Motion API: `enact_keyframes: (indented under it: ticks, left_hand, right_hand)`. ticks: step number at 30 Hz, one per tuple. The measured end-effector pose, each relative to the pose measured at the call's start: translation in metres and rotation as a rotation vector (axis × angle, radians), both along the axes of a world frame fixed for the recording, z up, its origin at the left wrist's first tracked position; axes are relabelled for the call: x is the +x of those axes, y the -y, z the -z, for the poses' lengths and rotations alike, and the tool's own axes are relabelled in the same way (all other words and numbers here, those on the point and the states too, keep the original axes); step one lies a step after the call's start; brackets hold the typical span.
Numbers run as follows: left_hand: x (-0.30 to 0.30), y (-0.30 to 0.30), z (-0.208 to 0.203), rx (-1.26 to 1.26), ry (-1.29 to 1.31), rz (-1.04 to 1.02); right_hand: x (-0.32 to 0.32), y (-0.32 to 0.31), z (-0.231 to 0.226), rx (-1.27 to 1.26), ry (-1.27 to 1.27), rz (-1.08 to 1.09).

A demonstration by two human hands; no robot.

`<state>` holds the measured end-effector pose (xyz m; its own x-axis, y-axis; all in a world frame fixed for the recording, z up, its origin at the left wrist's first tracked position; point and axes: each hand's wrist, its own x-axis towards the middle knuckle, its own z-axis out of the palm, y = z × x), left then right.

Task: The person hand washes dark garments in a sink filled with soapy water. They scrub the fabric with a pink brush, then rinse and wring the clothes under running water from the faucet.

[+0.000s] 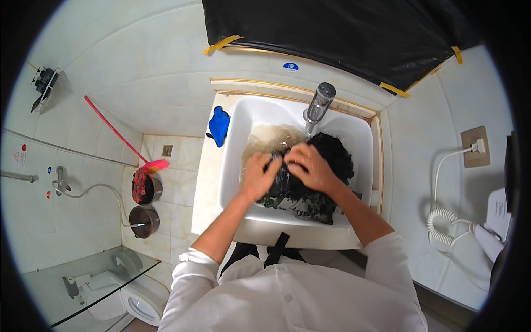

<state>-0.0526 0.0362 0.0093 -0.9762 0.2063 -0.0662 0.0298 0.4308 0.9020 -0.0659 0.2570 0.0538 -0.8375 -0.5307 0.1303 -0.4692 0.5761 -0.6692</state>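
A dark garment [332, 160], black with a camouflage-like patterned part, lies bunched and wet in the white sink [362, 138]. My left hand [260, 176] grips a fold of it at the middle of the basin, fingers curled. Close beside it, my right hand [311, 167] is closed on the same garment, just in front of the faucet [319, 104]. Cloudy brownish water [271, 135] fills the back left of the basin. The fingertips are partly blurred and some fingers are hidden in the cloth.
A blue cloth-like item [219, 126] lies on the counter left of the sink. On the floor at left stand two buckets, one with red cloth [140, 185], beside a pink broom [155, 166]. A corded hair dryer [492, 243] hangs at the right wall.
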Motion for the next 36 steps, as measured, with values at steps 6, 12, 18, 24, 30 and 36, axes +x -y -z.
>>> enact_keyframes:
  ticks: [6, 12, 18, 24, 30, 36]
  left_hand:
    - [0.058, -0.038, -0.003, -0.459, -0.301, -0.053]
    - [0.001, -0.037, 0.026, -0.602, -0.029, -0.110]
    - [-0.055, -0.029, 0.024, -0.880, 0.382, 0.203]
    - [-0.077, -0.015, 0.028, -0.431, 0.384, -0.322]
    - [-0.054, 0.006, -0.008, 0.308, 0.304, -0.335]
    - [0.053, -0.017, -0.023, -0.399, -0.350, 0.028]
  right_hand:
    - [0.046, 0.005, 0.020, 0.399, -0.340, -0.095]
    - [-0.010, 0.024, 0.065, 0.412, -0.209, -0.033]
    - [-0.074, 0.042, 0.091, 0.701, 0.313, -0.040]
    - [-0.088, 0.053, 0.051, 0.649, 0.264, 0.112]
    - [-0.031, 0.025, -0.016, -0.186, 0.168, 0.171]
    - [0.032, -0.003, -0.007, 0.468, -0.109, -0.133]
